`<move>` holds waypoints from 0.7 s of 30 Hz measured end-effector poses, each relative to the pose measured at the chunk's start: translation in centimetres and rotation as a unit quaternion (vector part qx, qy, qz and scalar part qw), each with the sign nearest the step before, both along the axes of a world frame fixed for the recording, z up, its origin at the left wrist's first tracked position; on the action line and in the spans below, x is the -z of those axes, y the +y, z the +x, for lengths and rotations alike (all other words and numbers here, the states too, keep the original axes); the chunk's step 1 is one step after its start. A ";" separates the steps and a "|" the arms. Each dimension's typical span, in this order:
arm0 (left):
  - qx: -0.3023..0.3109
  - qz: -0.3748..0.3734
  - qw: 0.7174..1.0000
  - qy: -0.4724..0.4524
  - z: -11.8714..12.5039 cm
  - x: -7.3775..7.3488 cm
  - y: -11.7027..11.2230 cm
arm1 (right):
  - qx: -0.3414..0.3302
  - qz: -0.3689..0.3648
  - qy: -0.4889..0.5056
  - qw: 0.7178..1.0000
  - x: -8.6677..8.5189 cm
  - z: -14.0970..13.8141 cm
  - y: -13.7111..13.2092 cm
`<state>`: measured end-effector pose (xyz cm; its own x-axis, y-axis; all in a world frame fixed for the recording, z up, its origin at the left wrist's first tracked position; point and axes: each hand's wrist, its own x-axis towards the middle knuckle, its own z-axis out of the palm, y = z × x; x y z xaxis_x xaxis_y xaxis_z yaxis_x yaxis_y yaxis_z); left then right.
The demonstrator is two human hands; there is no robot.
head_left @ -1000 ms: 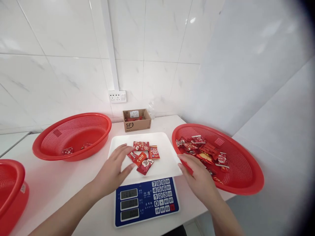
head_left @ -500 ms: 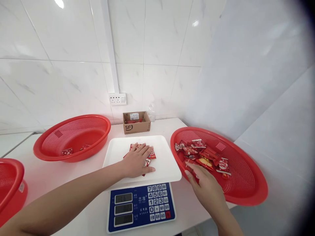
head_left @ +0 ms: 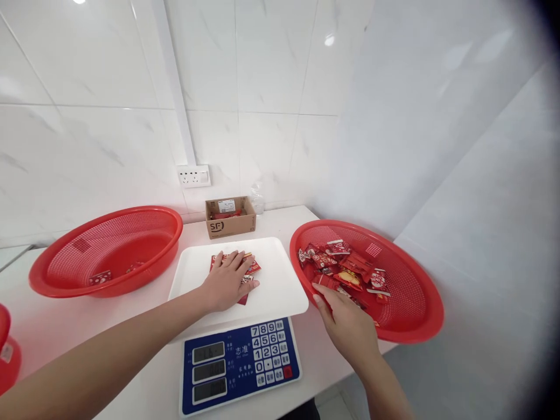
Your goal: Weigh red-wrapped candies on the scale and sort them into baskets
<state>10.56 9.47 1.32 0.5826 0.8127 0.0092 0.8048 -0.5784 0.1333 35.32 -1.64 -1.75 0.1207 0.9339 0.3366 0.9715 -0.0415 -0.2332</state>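
Observation:
My left hand (head_left: 227,283) lies flat, fingers spread, on several red snack packets (head_left: 256,267) on the white tray (head_left: 280,291) of a weighing scale. The hand covers much of these packets. My right hand (head_left: 347,326) is at the near left rim of a red plastic basket (head_left: 420,303), its thumb outside and its fingers over the edge, closed on it. Inside that basket, several red wrapped snacks (head_left: 356,263) lie heaped just beyond my fingers. The scale's blue keypad panel (head_left: 240,364) faces me below the tray.
Another red basket (head_left: 168,256) stands to the left with a few packets in it. Part of a further red basket (head_left: 6,373) shows at the left edge. A small cardboard box (head_left: 231,226) holding red packets and a clear plastic item (head_left: 257,198) stand near the tiled wall.
The whole view has shifted, so things sit further left. My left hand stays flat on the packets. My right hand remains at the basket's rim, its index finger now closer along the edge.

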 end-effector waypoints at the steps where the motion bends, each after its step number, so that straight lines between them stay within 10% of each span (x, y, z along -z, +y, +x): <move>1: 0.001 0.000 1.000 0.001 0.0 0.1 0.0 | -0.001 -0.003 -0.002 1.000 0.0 0.0 0.0; 14: -0.010 -0.021 1.000 -0.003 -0.2 -0.3 -0.8 | 0.001 -0.022 0.007 1.000 -0.3 -0.5 -0.1; 21: -0.031 0.032 0.966 -0.254 -3.2 -2.8 -4.7 | -0.107 -0.110 0.151 0.977 -2.7 1.8 -0.3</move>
